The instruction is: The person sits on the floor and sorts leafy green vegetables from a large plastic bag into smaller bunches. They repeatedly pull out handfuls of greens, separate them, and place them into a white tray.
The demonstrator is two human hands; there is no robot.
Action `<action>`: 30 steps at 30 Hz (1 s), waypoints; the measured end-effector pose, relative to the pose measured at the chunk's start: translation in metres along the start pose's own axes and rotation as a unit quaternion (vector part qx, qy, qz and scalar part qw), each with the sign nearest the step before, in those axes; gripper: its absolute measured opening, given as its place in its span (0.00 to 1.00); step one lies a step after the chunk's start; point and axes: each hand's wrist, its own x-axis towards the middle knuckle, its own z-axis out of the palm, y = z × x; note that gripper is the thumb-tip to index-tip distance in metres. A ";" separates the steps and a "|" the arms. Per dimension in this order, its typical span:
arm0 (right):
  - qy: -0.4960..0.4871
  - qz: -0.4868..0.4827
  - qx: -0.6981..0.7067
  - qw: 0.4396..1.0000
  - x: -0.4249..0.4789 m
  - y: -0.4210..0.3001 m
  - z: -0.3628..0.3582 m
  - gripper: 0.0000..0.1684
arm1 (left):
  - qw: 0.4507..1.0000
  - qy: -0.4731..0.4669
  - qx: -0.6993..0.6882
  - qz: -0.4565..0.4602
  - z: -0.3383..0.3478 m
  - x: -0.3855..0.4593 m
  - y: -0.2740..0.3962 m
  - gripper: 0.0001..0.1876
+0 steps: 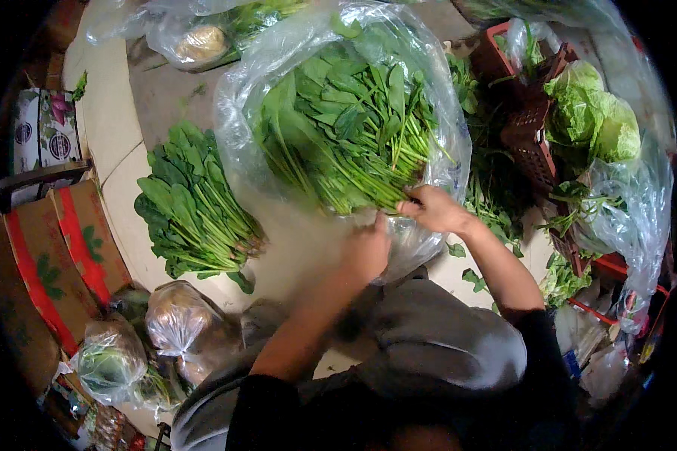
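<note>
A large clear plastic bag [231,118] lies open before me, full of leafy greens that look like spinach [338,101]. At the bag's near right edge, my right hand [431,208] is closed around the stem ends of some of these greens. My left hand [369,248] is just to its left, with a finger pointing up towards the stems; it is blurred, and whether it grips anything does not show. A separate pile of the same greens [192,203] rests on the floor at the left, its roots turned towards me.
Cardboard boxes [45,270] with red tape stand at the left, near bagged produce [180,321]. Dark red plastic crates [533,135] and pale green cabbages [587,113] are on the right. Loose leaves [474,279] lie by my right forearm.
</note>
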 end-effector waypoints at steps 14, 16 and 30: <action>-0.020 0.013 0.598 0.801 -0.076 0.005 -0.014 0.24 | 0.683 -0.004 -0.726 0.081 -0.052 0.031 0.057 0.17; 0.149 -0.017 0.436 0.887 -0.065 -0.002 -0.013 0.21 | 0.675 0.029 -0.737 0.007 -0.042 0.036 0.042 0.15; 0.195 -0.098 0.612 0.760 -0.084 0.009 0.007 0.13 | 0.533 -0.007 -0.845 -0.036 -0.053 0.027 0.029 0.18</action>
